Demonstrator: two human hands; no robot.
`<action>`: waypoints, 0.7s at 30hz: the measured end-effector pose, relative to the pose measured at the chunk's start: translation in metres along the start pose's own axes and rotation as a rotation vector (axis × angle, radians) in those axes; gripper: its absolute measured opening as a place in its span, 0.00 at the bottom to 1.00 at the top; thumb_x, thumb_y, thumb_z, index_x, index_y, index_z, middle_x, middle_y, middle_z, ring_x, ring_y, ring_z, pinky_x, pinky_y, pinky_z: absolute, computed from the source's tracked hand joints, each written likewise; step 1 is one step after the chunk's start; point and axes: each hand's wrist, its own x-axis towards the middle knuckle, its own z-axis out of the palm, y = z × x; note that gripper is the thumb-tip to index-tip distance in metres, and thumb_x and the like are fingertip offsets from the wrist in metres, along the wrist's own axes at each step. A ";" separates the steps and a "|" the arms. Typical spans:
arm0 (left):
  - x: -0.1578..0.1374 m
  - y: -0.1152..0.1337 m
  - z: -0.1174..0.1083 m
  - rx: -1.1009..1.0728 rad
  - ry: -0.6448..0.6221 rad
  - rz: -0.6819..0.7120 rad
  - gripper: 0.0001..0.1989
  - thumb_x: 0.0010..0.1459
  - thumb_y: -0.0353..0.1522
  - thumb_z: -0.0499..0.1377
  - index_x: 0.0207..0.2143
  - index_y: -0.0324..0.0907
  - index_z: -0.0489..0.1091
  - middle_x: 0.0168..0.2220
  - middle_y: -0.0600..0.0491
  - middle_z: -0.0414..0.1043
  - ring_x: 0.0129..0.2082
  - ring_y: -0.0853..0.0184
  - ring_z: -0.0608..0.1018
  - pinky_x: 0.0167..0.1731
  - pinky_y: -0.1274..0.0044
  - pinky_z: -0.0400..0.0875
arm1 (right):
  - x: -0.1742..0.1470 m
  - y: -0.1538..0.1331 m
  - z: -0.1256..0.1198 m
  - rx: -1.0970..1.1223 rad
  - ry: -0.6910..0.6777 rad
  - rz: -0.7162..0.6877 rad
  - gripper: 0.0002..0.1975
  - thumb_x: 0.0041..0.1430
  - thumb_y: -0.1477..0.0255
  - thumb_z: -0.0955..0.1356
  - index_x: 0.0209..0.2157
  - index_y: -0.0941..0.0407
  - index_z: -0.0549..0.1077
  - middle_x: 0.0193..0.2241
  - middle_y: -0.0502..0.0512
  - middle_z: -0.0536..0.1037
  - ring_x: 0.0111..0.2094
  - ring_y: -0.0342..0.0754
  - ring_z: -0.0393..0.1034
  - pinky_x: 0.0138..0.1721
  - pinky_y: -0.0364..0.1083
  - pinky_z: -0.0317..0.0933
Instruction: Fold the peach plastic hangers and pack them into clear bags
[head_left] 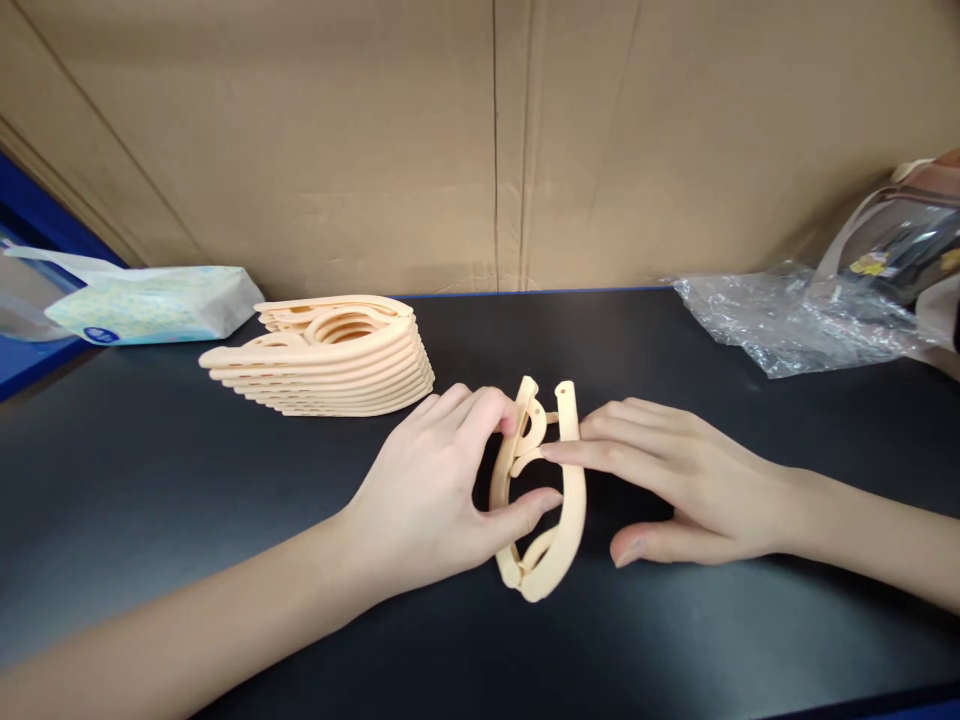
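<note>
A cream plastic folding clothes hanger [574, 500] lies partly folded on the black table, its two arms joined at the near end and apart at the far end. My left hand [442, 480] grips it from the left, with the fingers curled over the left arm and the thumb reaching across to the right arm. From the right, my right hand [675, 480] rests its outstretched fingers on the right arm. Its index fingertip reaches over to the curved inner piece, while the thumb is held apart, off the hanger. A neat stack of similar folded hangers [322, 360] sits to the left.
A tissue pack [157, 305] lies at the back left. Crumpled clear plastic wrap [795, 320] and a clear bag with a strap [900, 245] are at the back right. Brown cardboard [360, 140] stands behind the black table [262, 520].
</note>
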 end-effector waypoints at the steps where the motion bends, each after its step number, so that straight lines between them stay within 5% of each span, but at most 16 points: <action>1: 0.000 0.000 0.000 -0.020 -0.015 -0.035 0.17 0.52 0.39 0.64 0.38 0.42 0.62 0.33 0.55 0.69 0.32 0.65 0.71 0.32 0.72 0.67 | 0.000 0.000 0.001 -0.027 -0.007 -0.021 0.31 0.66 0.54 0.62 0.61 0.61 0.62 0.50 0.64 0.76 0.50 0.51 0.69 0.48 0.49 0.63; 5: 0.000 -0.002 0.002 -0.108 -0.042 -0.115 0.17 0.54 0.29 0.60 0.47 0.45 0.62 0.41 0.54 0.72 0.39 0.65 0.75 0.38 0.70 0.71 | -0.001 0.003 0.003 -0.101 -0.033 -0.033 0.33 0.66 0.56 0.62 0.65 0.61 0.57 0.57 0.66 0.72 0.59 0.52 0.64 0.55 0.52 0.61; 13: 0.002 -0.009 -0.002 -0.108 -0.023 -0.139 0.11 0.59 0.31 0.59 0.46 0.45 0.68 0.38 0.55 0.74 0.36 0.66 0.76 0.36 0.72 0.71 | -0.004 0.013 -0.003 -0.207 -0.031 0.116 0.26 0.68 0.71 0.61 0.66 0.58 0.55 0.55 0.62 0.75 0.51 0.52 0.71 0.49 0.53 0.67; 21: 0.004 -0.020 -0.005 0.018 -0.055 0.024 0.06 0.65 0.30 0.57 0.38 0.45 0.75 0.42 0.57 0.78 0.37 0.67 0.77 0.35 0.75 0.69 | -0.003 0.012 -0.006 -0.736 -0.026 0.201 0.15 0.66 0.75 0.61 0.50 0.64 0.73 0.30 0.58 0.78 0.30 0.52 0.70 0.32 0.50 0.59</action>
